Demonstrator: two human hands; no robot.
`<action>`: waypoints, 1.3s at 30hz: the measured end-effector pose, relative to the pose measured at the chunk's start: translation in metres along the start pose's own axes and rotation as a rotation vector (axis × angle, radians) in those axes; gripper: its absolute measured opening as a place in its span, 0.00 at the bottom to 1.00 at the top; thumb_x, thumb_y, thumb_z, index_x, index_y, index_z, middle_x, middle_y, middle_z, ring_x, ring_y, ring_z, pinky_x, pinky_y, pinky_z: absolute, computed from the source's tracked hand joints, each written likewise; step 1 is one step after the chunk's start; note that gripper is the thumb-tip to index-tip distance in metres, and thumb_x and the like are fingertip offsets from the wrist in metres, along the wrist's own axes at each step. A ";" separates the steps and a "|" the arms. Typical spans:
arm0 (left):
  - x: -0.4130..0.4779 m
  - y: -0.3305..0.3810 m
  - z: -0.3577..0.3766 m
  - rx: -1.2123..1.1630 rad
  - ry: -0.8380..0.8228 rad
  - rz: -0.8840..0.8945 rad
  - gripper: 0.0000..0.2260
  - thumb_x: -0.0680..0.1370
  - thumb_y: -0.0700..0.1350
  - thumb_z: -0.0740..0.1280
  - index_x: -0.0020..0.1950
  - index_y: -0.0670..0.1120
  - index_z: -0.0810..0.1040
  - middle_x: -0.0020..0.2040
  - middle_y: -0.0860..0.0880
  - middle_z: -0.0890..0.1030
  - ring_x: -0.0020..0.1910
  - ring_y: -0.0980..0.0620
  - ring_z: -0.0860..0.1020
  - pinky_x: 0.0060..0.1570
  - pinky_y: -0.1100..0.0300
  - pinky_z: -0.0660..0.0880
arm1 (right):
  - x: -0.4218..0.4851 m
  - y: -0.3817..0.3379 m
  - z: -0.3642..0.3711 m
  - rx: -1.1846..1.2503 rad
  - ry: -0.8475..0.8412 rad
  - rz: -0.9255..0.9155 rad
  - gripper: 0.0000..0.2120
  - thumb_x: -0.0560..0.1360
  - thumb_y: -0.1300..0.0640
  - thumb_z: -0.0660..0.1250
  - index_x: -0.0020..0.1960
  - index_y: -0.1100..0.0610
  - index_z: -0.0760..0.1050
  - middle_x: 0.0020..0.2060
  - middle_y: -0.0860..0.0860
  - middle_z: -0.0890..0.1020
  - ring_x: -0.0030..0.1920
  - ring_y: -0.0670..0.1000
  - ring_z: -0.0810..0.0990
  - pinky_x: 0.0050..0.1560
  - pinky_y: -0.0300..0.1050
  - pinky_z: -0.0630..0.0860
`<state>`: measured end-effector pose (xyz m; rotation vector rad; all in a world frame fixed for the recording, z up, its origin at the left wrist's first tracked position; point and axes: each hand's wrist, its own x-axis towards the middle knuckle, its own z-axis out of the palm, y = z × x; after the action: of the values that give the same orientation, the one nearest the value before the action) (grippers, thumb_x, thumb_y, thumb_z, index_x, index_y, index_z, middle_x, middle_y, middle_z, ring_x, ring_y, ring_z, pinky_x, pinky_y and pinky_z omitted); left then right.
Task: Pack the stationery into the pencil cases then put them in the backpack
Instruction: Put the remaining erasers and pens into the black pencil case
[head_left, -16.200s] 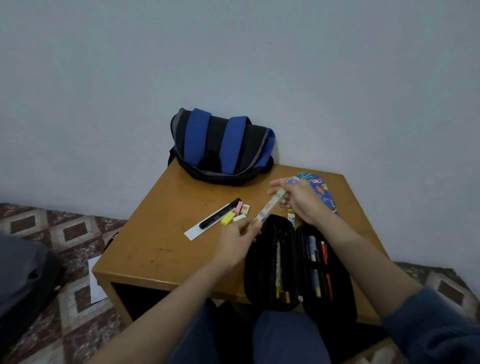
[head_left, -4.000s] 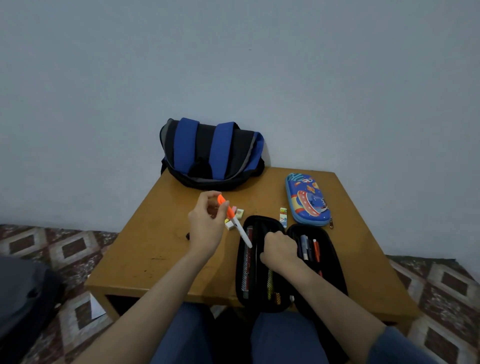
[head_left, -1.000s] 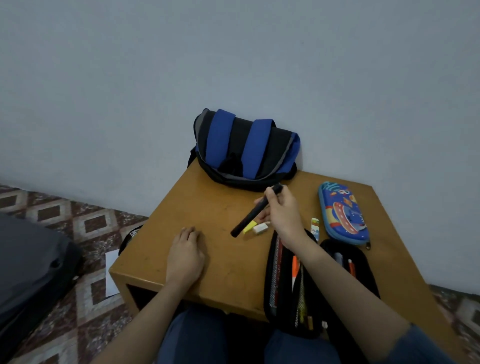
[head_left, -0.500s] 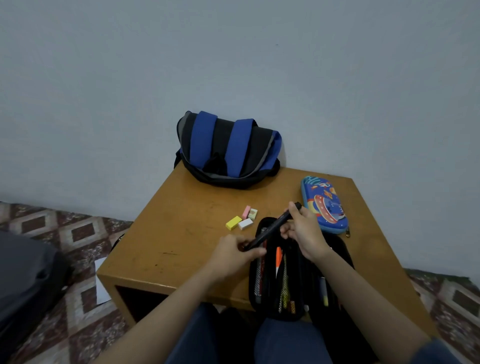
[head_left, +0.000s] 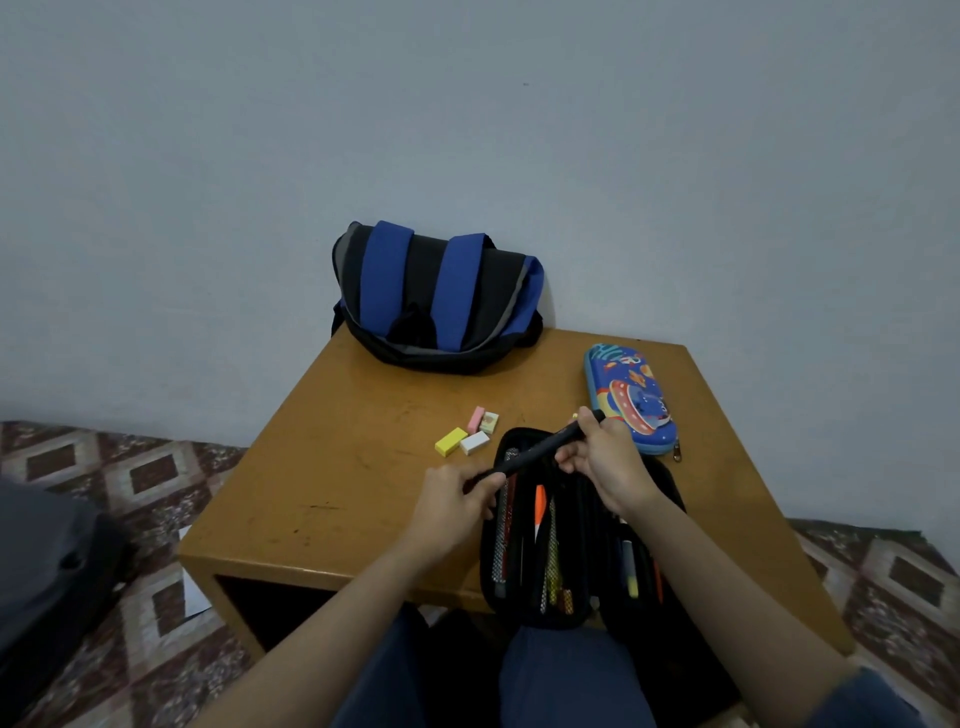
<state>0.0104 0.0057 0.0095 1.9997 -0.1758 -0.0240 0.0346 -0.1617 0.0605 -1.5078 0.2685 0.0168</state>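
- Black pencil case (head_left: 540, 597) lies open at the near edge of the tabletop (head_left: 332, 467); its near end hangs past the edge, and its right half is largely covered by the right forearm.
- Contents of the case are dim: an orange-tipped pen (head_left: 539, 512) is plain; the other pens read only as thin dark or yellow sticks.
- Black marker (head_left: 540, 448) is held slantwise above the open case, both ends buried in fingers.
- Left hand (head_left: 452, 501) grips the marker's lower end; right hand (head_left: 608, 457) grips the upper end, fingers clenched round the barrel.
- A small yellowish item just behind the right hand is mostly hidden; cannot identify.
- Four erasers (head_left: 470, 436) (yellow, white, pink, pale patterned) sit in a cluster left of the case, touching or nearly so.
- Blue cartoon-print pencil case (head_left: 628, 397) lies zipped at far right; its near end is partly behind the right hand.
- Blue-and-black backpack (head_left: 436, 301) rests against the wall at the far edge.
- A dark object at frame left on the floor is cut off.
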 end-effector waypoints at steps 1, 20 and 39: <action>-0.001 0.001 0.001 -0.032 -0.024 -0.027 0.07 0.79 0.43 0.63 0.51 0.44 0.80 0.32 0.52 0.77 0.29 0.60 0.75 0.32 0.69 0.72 | 0.000 0.000 -0.001 -0.016 -0.010 -0.017 0.13 0.82 0.56 0.52 0.41 0.60 0.66 0.28 0.56 0.72 0.27 0.51 0.71 0.30 0.42 0.67; -0.003 0.022 0.013 -0.372 -0.035 -0.091 0.12 0.76 0.35 0.67 0.59 0.41 0.78 0.38 0.50 0.79 0.32 0.61 0.77 0.36 0.70 0.75 | -0.001 0.009 -0.012 0.086 -0.097 -0.018 0.13 0.82 0.56 0.52 0.42 0.59 0.68 0.35 0.57 0.75 0.27 0.49 0.72 0.28 0.40 0.68; 0.015 0.038 0.007 -0.468 0.008 -0.057 0.13 0.79 0.44 0.63 0.63 0.44 0.77 0.47 0.51 0.81 0.43 0.64 0.79 0.49 0.63 0.77 | -0.012 -0.001 -0.020 -0.421 -0.502 0.052 0.02 0.73 0.61 0.69 0.42 0.57 0.79 0.39 0.53 0.82 0.39 0.47 0.80 0.38 0.37 0.75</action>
<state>0.0199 -0.0185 0.0417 1.5367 -0.0965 -0.0860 0.0198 -0.1792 0.0626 -1.8537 -0.1099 0.5138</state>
